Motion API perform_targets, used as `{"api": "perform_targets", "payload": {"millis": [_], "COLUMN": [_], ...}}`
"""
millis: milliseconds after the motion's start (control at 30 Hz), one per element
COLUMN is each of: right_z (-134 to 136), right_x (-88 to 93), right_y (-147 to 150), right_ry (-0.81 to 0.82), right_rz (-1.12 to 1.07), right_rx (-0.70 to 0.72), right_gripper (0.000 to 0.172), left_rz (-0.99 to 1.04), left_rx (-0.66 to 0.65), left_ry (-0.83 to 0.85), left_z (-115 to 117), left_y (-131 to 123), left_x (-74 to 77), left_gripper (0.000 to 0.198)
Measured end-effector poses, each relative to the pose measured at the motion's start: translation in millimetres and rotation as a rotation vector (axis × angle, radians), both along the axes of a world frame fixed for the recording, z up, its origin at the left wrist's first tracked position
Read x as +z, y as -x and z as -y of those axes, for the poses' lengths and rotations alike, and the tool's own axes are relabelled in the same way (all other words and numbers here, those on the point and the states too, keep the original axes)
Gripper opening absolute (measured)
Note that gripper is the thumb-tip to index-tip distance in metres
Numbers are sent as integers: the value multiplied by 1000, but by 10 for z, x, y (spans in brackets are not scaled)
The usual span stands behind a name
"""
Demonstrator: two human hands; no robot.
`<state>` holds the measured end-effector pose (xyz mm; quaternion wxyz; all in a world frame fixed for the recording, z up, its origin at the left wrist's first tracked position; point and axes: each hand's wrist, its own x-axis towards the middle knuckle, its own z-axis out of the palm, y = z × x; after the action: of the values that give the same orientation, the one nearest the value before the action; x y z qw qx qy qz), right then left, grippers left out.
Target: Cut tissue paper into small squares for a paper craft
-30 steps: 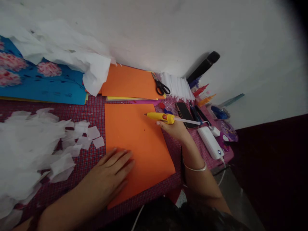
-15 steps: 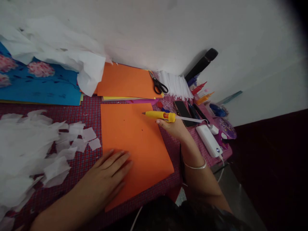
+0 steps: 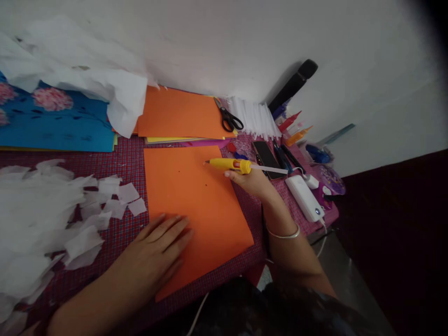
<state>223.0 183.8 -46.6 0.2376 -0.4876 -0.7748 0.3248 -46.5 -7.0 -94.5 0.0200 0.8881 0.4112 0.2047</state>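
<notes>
An orange sheet (image 3: 196, 205) with two small dark marks lies on the checked tablecloth (image 3: 129, 154). My left hand (image 3: 157, 252) rests on its lower left part, palm down with the fingers stretched out. Wrapped round a yellow glue gun (image 3: 227, 164) is my right hand (image 3: 254, 183); a clear-white glue stick (image 3: 269, 169) sticks out of the gun's back. The gun's tip points left, over the sheet's upper right part; whether it touches the paper I cannot tell.
White paper squares (image 3: 38, 214) are heaped at left. Behind are a blue flowered sheet (image 3: 70, 121), stacked orange paper (image 3: 182, 114), scissors (image 3: 229, 119) and glue sticks (image 3: 254, 116). A phone (image 3: 268, 158) and white power bank (image 3: 304, 198) lie at right.
The glue gun in my right hand has shifted very slightly left and up in view. The surroundings have shifted a little too, as the camera moved. My left hand stays on the sheet.
</notes>
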Motion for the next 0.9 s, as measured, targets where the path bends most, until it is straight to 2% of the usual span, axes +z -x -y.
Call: {"api": "perform_targets", "payload": {"millis": [200,500,767,900], "right_z": [17,8,25,29], "right_x": [51,-16,120,73], "right_y": [25,-5,29,17], "right_ry": [-3,59,20,36], "right_rz": [19,-9,-55,-70], "right_rx": [-38,14,24,25], "right_gripper": [33,42,48,45], "left_rz": [-25,-35,-50,-66], "left_rx": [-22,-8,-24,-34], "left_ry": [-2,52,87,58], "left_z": [-5,6,-1,-6], "left_y": [36,19,50,48], "left_x": [5,59,44,62], "left_gripper": [37,36,38,38]}}
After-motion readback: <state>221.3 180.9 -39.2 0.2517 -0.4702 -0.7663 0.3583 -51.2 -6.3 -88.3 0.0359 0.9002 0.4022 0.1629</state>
